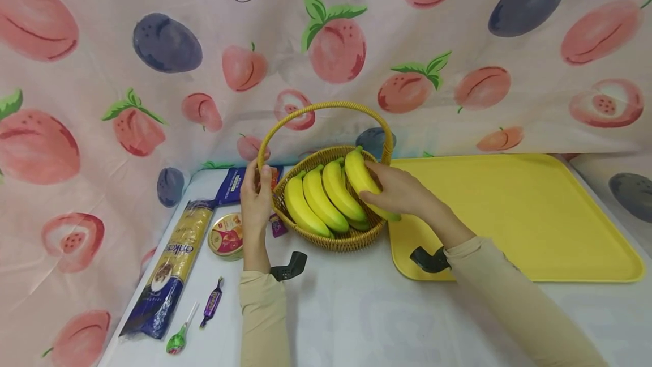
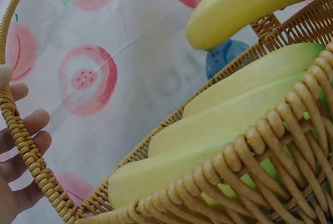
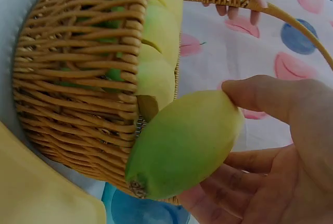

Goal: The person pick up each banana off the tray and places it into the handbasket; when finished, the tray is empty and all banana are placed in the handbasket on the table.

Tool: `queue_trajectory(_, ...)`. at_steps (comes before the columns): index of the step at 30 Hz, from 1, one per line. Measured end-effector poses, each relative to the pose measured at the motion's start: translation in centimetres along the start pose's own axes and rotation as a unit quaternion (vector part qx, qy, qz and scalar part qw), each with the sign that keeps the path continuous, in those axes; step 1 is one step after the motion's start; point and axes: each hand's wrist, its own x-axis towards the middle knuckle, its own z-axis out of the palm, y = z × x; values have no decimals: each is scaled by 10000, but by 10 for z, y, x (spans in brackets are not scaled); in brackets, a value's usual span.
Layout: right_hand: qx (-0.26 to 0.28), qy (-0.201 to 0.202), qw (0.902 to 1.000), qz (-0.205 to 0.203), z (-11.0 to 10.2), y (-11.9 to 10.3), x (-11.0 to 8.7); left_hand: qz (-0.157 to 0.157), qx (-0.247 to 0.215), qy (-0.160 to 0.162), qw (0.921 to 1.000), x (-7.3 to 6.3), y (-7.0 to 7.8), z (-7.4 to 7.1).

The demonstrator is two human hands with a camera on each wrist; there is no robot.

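Observation:
A wicker basket (image 1: 351, 242) with a tall arched handle stands on the table, and several yellow-green bananas (image 1: 326, 205) lie side by side in it. My left hand (image 1: 256, 194) holds the handle low on its left side; the left wrist view shows its fingers behind the handle (image 2: 31, 159). At the basket's right side, my right hand (image 1: 402, 188) grips one banana (image 1: 363, 177) between thumb and fingers. That held banana (image 3: 184, 143) is tilted over the basket's rim in the right wrist view, its far end pointing toward the camera.
A yellow tray (image 1: 509, 214) lies right of the basket. On the left are a long gold-and-blue packet (image 1: 170, 265), a blue packet (image 1: 229, 186), a round tin (image 1: 224, 237), a purple-wrapped candy (image 1: 211, 303) and a green lollipop (image 1: 177, 341). A fruit-print cloth (image 1: 326, 118) hangs behind.

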Motion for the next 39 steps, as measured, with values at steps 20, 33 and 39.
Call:
queue_trajectory(20, -1109, -811, 9893, 492, 8, -17, 50, -128, -20, -46, 9999, -2, 8, -1)
queue_trajectory(33, -1033, -843, 9901, 430, 15, -10, 51, 106, 65, 62, 9999, 5, 1, 1)
queue_trajectory(39, -919, -757, 9914, 536, 19, -7, 48, 90, 26, 74, 9999, 3, -1, 0)
